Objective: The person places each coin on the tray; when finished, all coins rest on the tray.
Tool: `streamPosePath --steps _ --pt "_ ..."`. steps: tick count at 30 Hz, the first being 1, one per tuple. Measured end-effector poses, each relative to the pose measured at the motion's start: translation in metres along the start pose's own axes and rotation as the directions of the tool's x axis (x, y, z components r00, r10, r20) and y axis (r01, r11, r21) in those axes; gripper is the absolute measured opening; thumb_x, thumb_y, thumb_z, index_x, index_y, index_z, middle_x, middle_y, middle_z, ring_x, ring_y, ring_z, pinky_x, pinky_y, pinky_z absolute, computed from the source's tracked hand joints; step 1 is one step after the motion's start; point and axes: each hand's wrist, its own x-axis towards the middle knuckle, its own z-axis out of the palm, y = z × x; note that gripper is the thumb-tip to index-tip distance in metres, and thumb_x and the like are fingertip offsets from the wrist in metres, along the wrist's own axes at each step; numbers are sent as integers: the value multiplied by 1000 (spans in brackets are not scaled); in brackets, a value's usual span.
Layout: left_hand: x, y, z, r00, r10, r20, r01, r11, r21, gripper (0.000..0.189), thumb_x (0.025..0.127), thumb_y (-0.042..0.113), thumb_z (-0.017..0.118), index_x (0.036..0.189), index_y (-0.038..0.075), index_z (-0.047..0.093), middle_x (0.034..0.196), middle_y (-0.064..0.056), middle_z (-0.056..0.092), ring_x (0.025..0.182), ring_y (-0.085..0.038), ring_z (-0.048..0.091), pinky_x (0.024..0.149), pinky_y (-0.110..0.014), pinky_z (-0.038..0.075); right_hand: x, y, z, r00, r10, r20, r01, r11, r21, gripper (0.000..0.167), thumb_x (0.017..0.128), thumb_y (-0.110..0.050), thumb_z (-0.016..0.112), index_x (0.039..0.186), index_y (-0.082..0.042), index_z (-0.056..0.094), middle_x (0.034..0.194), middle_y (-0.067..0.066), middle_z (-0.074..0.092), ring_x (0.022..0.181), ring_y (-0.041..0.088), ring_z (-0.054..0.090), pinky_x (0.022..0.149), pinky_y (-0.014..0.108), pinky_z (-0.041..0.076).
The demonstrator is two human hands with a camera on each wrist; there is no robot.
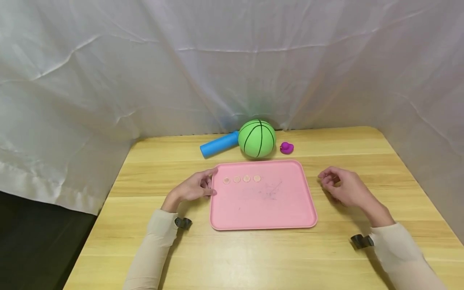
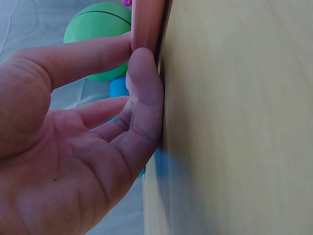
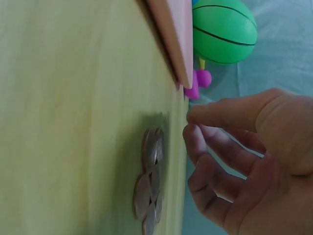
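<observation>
The pink tray (image 1: pixel 264 215) lies on the wooden table with several small round coins (image 1: pixel 247 178) in a row near its upper left. My left hand (image 1: pixel 193 186) grips the tray's left edge; in the left wrist view its thumb and a finger meet at the rim (image 2: pixel 146 24). Beyond the tray's right side, my right hand (image 1: pixel 344 186) hovers over the table, fingers loosely bent and nothing visible in them. Below that hand, the right wrist view shows a cluster of coins (image 3: pixel 143 196) on the tabletop, which the hand hides in the head view.
Behind the tray stand a green ball (image 1: pixel 257 139) with black lines, a blue cylinder (image 1: pixel 219 145) to its left, and a small purple duck (image 1: pixel 286 148) to its right. A pale cloth (image 1: pixel 232 68) hangs along the back and sides of the table (image 1: pixel 268 257).
</observation>
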Motion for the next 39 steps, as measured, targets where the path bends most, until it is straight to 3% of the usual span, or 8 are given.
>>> streamPosePath --steps 7,17,28,39 --pt "0 0 -1 1000 -2 2 2 1000 5 87 97 1 78 169 -6 30 98 -10 58 87 -18 54 65 -20 50 -5 6 -2 1000 -21 9 22 998 -66 20 97 -1 77 116 -1 74 99 6 77 91 20 70 77 25 57" --pt "-1 2 -1 1000 -3 0 3 1000 -6 87 97 0 78 169 -6 30 98 -10 57 84 -18 56 65 -22 54 -12 14 -5 999 -3 34 5 996 -85 20 99 -9 80 117 -1 74 98 7 77 86 16 67 70 23 53" --pt "-1 2 1 1000 -5 -2 5 1000 4 86 97 1 77 169 -7 30 99 -11 57 87 -18 53 65 -20 50 -7 19 -3 1000 15 25 -13 995 -102 20 99 -11 79 117 -4 74 98 5 76 85 15 67 73 24 53" --pt "0 0 1 1000 -2 0 2 1000 5 86 98 1 77 169 -6 30 99 -11 58 85 -18 55 65 -22 53 -3 17 -7 999 8 44 -2 992 -128 26 98 -17 81 119 -4 75 97 3 78 81 9 66 72 26 50"
